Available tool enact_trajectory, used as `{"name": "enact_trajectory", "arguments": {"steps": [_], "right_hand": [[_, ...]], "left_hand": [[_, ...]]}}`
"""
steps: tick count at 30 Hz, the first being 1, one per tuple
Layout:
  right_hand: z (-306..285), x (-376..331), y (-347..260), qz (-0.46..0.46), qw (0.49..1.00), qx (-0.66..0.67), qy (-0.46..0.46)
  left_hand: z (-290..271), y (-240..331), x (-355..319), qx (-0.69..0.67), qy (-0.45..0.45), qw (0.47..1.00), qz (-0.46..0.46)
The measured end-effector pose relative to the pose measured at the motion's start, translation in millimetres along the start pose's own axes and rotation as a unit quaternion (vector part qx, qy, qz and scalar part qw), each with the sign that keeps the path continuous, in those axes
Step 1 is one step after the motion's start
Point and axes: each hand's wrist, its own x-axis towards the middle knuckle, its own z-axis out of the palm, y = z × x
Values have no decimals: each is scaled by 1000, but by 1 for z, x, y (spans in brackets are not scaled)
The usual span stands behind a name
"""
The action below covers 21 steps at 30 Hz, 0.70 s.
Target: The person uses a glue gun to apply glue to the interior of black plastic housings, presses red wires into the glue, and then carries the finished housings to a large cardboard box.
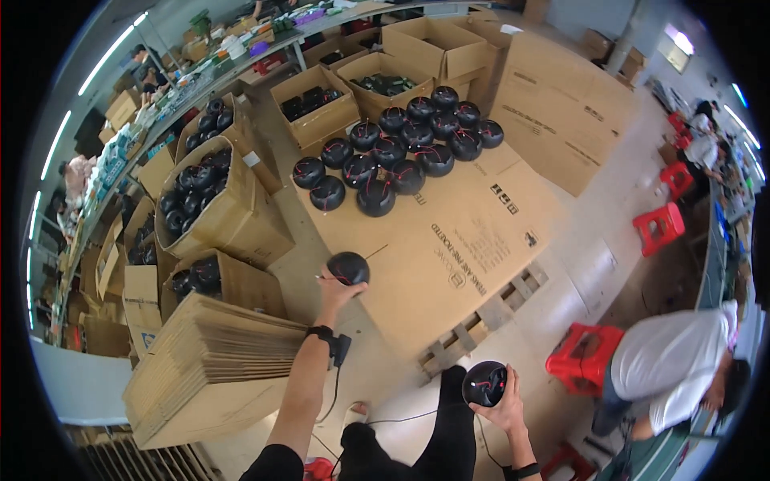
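My left hand (335,290) reaches forward and grips a round black shell with red wires (348,268) at the near edge of a flat cardboard sheet (465,240) laid over a wooden pallet (481,321). My right hand (504,405) holds a second round black shell (484,382) low by my right leg. A cluster of several like black shells (401,148) sits on the far part of the sheet. A black band is strapped on my left wrist (321,332), with a cable hanging from it.
Open cartons of black shells (196,188) stand at the left, and a stack of flattened cardboard (212,361) lies near my left arm. More cartons (425,48) line the back. Red stools (584,357) and a bent-over person in a white shirt (682,369) are at the right.
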Motion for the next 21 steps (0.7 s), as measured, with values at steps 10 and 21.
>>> {"name": "enact_trajectory", "arguments": {"steps": [10, 21], "right_hand": [[-73, 260, 133, -43, 999, 21, 11], [-70, 624, 71, -63, 992, -76, 84]], "left_hand": [[100, 8, 180, -35, 213, 975, -51], [125, -41, 68, 106, 71, 992, -24]]}}
